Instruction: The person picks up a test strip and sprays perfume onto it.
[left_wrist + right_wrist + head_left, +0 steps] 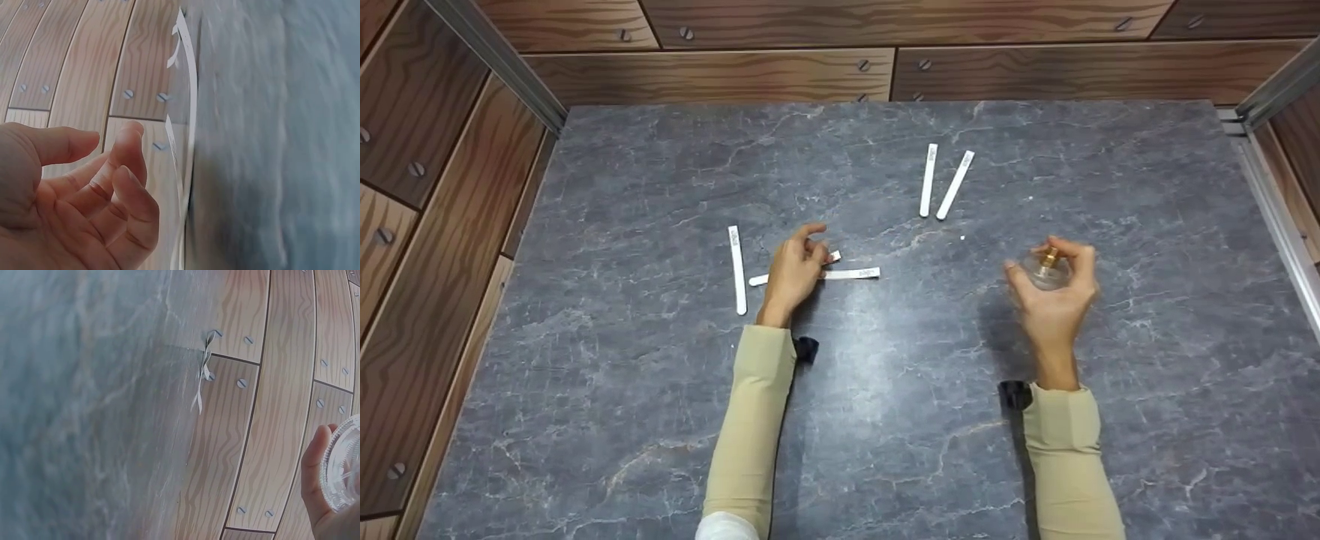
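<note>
I have my right grip [1056, 301] curled round the bottle [1048, 273] above the counter [900, 450]; well left of the bottle, my left grip [796, 271] hangs loosely curled, empty, over two strips [851, 274].

High overhead, the head view peers down and forward across the table [900, 472]; down low, the wrist views lie sideways, close by the left hand [90, 208] and right hand [315, 481], both facing the plank wall [84, 62].

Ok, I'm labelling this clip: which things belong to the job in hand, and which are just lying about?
Likely the job's:
- clear bottle, in the right hand
- five white strips, two by the left hand

Apparently just lying about:
- small white specks
</note>
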A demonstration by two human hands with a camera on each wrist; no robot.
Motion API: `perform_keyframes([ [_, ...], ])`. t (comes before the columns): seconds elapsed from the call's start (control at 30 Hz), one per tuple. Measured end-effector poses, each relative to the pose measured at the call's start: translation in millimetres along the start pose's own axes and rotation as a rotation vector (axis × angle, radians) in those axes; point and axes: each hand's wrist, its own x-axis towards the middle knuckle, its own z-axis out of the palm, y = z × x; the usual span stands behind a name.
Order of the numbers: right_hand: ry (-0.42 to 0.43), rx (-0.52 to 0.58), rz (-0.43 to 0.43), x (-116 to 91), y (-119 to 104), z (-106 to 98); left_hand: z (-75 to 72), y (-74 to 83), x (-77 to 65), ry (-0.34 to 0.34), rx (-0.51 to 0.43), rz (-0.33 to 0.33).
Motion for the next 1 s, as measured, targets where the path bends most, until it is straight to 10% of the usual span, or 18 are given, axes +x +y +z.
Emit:
perform_keyframes([
  [1.0, -0.019, -0.011, -0.038, -1, 1, 2, -30.0, -19.9, -2.4, 0.026, 0.013, -0.039],
])
